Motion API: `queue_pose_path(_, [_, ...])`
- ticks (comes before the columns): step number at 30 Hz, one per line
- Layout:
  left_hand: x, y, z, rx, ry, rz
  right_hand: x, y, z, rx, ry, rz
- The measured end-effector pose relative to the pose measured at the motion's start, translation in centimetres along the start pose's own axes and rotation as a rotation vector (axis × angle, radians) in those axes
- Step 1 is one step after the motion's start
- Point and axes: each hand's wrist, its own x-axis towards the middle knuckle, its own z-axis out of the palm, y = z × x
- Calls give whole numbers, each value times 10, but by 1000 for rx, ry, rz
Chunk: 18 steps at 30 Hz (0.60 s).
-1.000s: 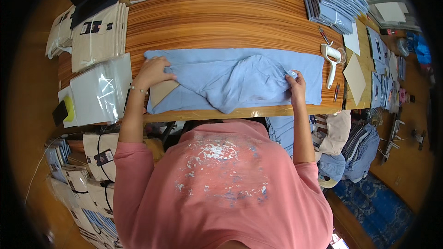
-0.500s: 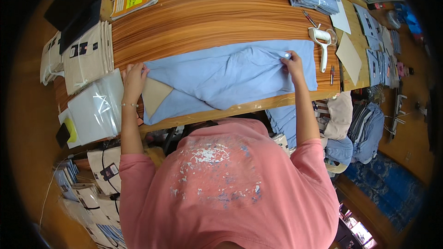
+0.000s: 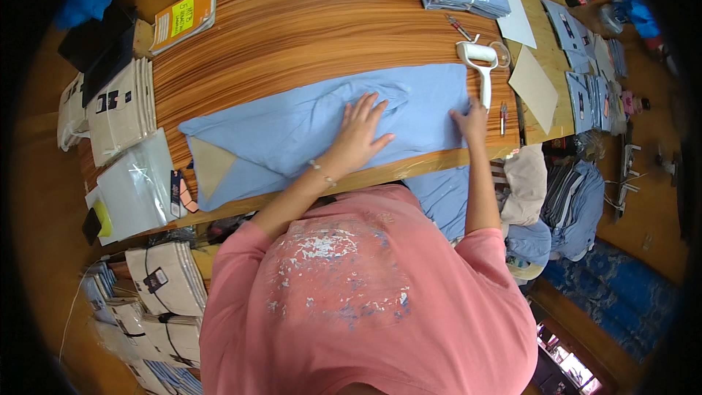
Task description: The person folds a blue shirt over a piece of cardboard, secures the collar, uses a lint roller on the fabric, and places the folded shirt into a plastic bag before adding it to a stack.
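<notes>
Blue garment [image 3: 285, 132] | head view: lies along near edge of wooden table [image 3: 307, 22] | left hand [image 3: 356, 135] flat on it, fingers apart | right hand [image 3: 472, 123] at its right end; cannot tell whether it pinches cloth | risk: if the palm drags, layers could bunch, skewing beige card [image 3: 210, 164] | underside hidden

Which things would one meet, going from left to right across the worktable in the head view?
Beige folded garments → light-blue garment with the left hand upon it → right hand at its right edge → nearer slim pen-like tool → beige card sheet → flat folded blue garments.
</notes>
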Motion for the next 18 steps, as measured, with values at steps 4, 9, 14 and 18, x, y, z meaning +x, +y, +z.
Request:
queue_pose_path(4, [11,-3,51,341,-42,32,12,13,0,351,-409,56])
queue_pose_path(9, [3,13,18,-40,-5,-53,22,20,-34,1173,-816,285])
queue_pose_path(14, [1,12,18,-1223,91,-475,20,-27,-67,972,-909,-231])
queue_pose_path(18, [11,6,40,-1428,287,-585,-9,-85,-88,1037,-1160,-576])
